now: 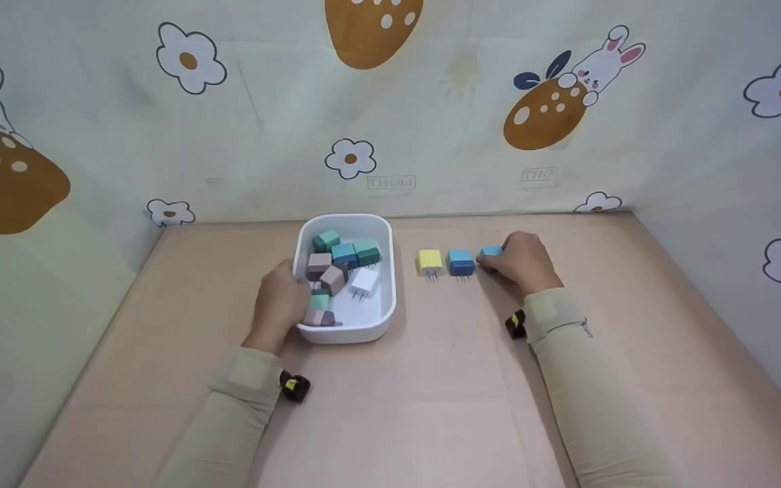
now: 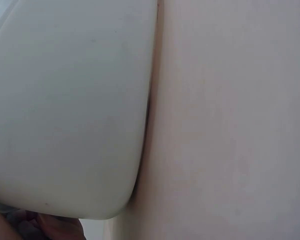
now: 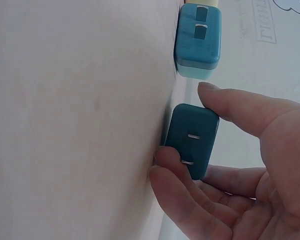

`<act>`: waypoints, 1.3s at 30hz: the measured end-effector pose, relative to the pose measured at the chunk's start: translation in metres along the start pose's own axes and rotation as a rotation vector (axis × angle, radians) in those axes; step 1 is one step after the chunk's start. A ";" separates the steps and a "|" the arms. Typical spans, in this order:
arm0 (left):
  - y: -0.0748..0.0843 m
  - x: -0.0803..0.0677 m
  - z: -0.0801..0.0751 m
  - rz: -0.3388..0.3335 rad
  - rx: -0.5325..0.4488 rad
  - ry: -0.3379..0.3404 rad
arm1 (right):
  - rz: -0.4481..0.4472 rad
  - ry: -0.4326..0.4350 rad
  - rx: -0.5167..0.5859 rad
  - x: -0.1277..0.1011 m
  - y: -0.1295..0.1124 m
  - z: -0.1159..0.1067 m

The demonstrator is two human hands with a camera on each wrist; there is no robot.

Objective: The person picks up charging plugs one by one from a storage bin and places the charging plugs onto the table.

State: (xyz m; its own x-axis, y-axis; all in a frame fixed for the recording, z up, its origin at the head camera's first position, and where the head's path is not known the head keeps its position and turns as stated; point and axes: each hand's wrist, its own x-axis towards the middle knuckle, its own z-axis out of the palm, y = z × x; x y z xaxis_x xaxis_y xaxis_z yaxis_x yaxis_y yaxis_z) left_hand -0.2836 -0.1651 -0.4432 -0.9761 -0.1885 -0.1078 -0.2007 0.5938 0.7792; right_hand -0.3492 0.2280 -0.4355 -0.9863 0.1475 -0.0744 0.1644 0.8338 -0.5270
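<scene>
Right hand [image 1: 523, 261] pinches a teal plug [image 3: 191, 140] toward the table's [image 1: 431, 379] far edge, ending a row; it should sit square. Left hand [image 1: 281, 303] grips the white tub [image 1: 390, 298].

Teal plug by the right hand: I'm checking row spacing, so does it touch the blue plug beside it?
Apart. The right wrist view shows a bare strip of table between the teal plug and the blue plug.

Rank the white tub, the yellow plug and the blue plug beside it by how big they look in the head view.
1. white tub, clearly largest.
2. blue plug and yellow plug: they look about alike side by side, so I won't rank them.
</scene>
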 end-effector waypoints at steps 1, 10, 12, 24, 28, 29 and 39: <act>0.000 0.000 0.000 -0.001 0.000 0.000 | -0.002 -0.002 -0.001 0.000 0.000 0.000; 0.000 0.000 -0.001 0.009 -0.001 0.003 | 0.003 -0.014 -0.028 0.000 -0.003 0.000; 0.000 0.000 -0.001 0.010 -0.001 0.003 | 0.006 -0.012 -0.039 -0.001 -0.003 0.000; -0.002 0.000 0.000 0.027 -0.001 0.008 | -0.019 0.009 -0.080 -0.001 -0.001 0.002; -0.001 -0.001 0.000 0.029 -0.001 0.006 | -0.009 0.005 -0.075 -0.001 -0.001 0.002; -0.001 -0.001 0.000 0.029 -0.001 0.005 | -0.009 0.003 -0.072 -0.001 -0.002 0.002; 0.000 -0.001 0.001 0.009 -0.007 0.007 | 0.004 -0.008 -0.071 -0.001 -0.001 0.000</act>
State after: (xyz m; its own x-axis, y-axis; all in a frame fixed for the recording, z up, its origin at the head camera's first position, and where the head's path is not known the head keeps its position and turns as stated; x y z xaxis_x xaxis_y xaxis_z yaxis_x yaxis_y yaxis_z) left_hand -0.2830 -0.1644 -0.4439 -0.9774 -0.1887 -0.0959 -0.1908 0.5900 0.7845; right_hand -0.3481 0.2268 -0.4347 -0.9857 0.1469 -0.0830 0.1687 0.8689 -0.4653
